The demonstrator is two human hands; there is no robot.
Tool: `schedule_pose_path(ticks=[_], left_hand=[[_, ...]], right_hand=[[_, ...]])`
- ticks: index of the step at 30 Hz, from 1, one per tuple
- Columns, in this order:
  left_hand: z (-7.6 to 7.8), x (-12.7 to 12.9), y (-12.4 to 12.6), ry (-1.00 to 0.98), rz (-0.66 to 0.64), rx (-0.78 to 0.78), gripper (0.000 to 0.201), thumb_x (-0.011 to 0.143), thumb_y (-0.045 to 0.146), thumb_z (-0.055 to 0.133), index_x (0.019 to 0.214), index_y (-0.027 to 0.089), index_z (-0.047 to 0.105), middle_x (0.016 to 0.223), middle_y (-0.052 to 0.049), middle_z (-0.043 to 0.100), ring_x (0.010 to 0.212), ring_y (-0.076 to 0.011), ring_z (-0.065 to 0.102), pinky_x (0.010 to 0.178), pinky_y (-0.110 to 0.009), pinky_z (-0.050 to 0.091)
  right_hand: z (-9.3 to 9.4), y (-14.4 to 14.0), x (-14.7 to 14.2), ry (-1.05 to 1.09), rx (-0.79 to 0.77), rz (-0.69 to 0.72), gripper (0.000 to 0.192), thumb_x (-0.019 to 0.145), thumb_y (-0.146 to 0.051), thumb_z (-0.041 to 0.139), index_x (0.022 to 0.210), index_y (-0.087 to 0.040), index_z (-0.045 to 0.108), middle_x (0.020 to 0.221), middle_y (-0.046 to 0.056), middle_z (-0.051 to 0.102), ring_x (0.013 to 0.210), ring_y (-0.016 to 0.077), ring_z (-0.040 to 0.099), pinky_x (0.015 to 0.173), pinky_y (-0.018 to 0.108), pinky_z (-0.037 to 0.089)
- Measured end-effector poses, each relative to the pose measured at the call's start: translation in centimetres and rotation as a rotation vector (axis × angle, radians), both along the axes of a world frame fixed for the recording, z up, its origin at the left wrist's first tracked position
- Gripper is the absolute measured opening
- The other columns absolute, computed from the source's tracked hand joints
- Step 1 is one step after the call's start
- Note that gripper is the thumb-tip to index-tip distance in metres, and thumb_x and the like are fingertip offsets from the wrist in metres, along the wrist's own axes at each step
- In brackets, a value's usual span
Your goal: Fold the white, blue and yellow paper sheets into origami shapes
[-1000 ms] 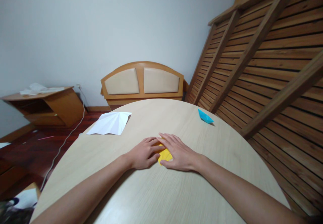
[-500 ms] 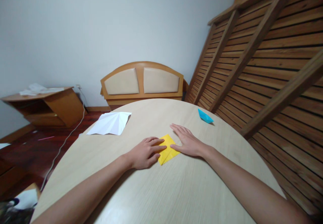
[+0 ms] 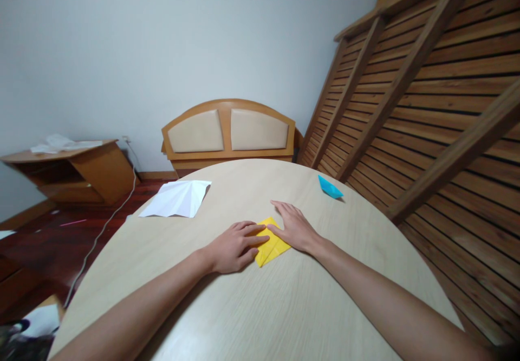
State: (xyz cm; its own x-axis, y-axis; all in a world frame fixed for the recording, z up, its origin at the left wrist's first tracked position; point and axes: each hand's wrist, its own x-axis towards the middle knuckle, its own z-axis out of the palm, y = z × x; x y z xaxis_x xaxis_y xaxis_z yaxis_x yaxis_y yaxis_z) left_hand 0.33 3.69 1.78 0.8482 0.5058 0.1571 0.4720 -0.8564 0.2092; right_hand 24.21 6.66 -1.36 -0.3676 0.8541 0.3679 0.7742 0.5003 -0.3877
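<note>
A folded piece of yellow paper lies flat on the round table, with crease lines across its near part. My left hand rests palm down at its left side, fingers spread and fingertips pressing on the paper. From the right, my right hand reaches over the paper's upper right edge. Its thumb touches the paper near the top, while the other fingers stretch out over the tabletop beyond it. Part of the paper's left side is hidden under my left fingers.
A creased white sheet lies at the table's left edge. A small blue folded-paper boat sits at the far right. Beyond are a headboard, a slatted wooden frame leaning at right, and a low cabinet at left.
My right hand has shifted slightly left, and its thumb has slid up the yellow paper toward the top. The left hand has stayed nearly still.
</note>
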Motion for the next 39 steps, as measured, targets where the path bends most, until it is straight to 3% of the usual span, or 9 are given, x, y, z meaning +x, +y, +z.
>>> schedule_pose_path(ticks=[4, 9, 13, 17, 22, 27, 39], left_hand=[[0.0, 0.1, 0.0, -0.011, -0.002, -0.001, 0.044, 0.097, 0.028, 0.043, 0.140, 0.026, 0.052, 0.148, -0.008, 0.048, 0.132, -0.0303, 0.046, 0.111, -0.049, 0.037], [-0.1, 0.0, 0.0, 0.014, 0.010, 0.000, 0.045, 0.096, 0.027, 0.045, 0.140, 0.025, 0.051, 0.148, -0.009, 0.048, 0.133, -0.0296, 0.045, 0.111, -0.049, 0.037], [-0.3, -0.2, 0.1, 0.020, 0.022, 0.006, 0.045, 0.096, 0.027, 0.045, 0.141, 0.026, 0.051, 0.149, -0.009, 0.048, 0.133, -0.0299, 0.045, 0.110, -0.050, 0.037], [-0.4, -0.2, 0.0, 0.016, 0.031, 0.015, 0.046, 0.095, 0.028, 0.049, 0.140, 0.027, 0.051, 0.147, -0.008, 0.049, 0.131, -0.0291, 0.047, 0.110, -0.049, 0.038], [-0.5, -0.1, 0.1, -0.032, 0.105, 0.034, 0.043, 0.091, 0.034, 0.056, 0.133, 0.023, 0.058, 0.134, -0.010, 0.059, 0.120, -0.0290, 0.053, 0.104, -0.048, 0.042], [-0.8, -0.1, 0.3, -0.089, 0.153, 0.044, 0.047, 0.088, 0.042, 0.061, 0.130, 0.020, 0.057, 0.126, -0.011, 0.062, 0.115, -0.0288, 0.056, 0.102, -0.047, 0.043], [-1.5, -0.2, 0.7, -0.116, 0.154, 0.042, 0.065, 0.088, 0.045, 0.060, 0.144, 0.018, 0.040, 0.137, -0.014, 0.056, 0.121, -0.0302, 0.053, 0.105, -0.049, 0.041]], right_hand=[[-0.1, 0.1, 0.0, 0.000, -0.033, -0.001, 0.059, 0.088, -0.044, 0.061, 0.140, -0.019, 0.045, 0.142, 0.013, 0.053, 0.131, 0.0271, 0.047, 0.111, 0.046, 0.036], [0.2, 0.3, 1.5, -0.062, -0.134, -0.019, 0.064, 0.087, -0.050, 0.062, 0.142, -0.021, 0.048, 0.153, 0.015, 0.040, 0.140, 0.0304, 0.037, 0.114, 0.050, 0.030], [0.7, 0.5, 3.0, -0.100, -0.156, 0.056, 0.063, 0.086, -0.052, 0.064, 0.139, -0.020, 0.053, 0.155, 0.016, 0.035, 0.141, 0.0324, 0.033, 0.113, 0.050, 0.031], [1.1, 0.5, 3.2, -0.071, -0.031, 0.175, 0.043, 0.086, -0.040, 0.067, 0.126, -0.023, 0.063, 0.146, 0.014, 0.047, 0.136, 0.0294, 0.041, 0.112, 0.048, 0.033], [1.4, -0.1, 1.6, -0.042, 0.054, 0.277, 0.018, 0.091, -0.029, 0.065, 0.106, -0.023, 0.070, 0.111, 0.007, 0.068, 0.110, 0.0235, 0.057, 0.099, 0.043, 0.042], [1.6, -0.8, 0.5, -0.046, 0.043, 0.320, 0.020, 0.093, -0.030, 0.062, 0.109, -0.021, 0.070, 0.102, 0.006, 0.070, 0.102, 0.0220, 0.058, 0.094, 0.040, 0.043], [1.6, -1.2, -0.2, -0.011, 0.007, 0.281, 0.021, 0.097, -0.030, 0.056, 0.110, -0.021, 0.069, 0.103, 0.006, 0.070, 0.099, 0.0213, 0.061, 0.091, 0.038, 0.045]])
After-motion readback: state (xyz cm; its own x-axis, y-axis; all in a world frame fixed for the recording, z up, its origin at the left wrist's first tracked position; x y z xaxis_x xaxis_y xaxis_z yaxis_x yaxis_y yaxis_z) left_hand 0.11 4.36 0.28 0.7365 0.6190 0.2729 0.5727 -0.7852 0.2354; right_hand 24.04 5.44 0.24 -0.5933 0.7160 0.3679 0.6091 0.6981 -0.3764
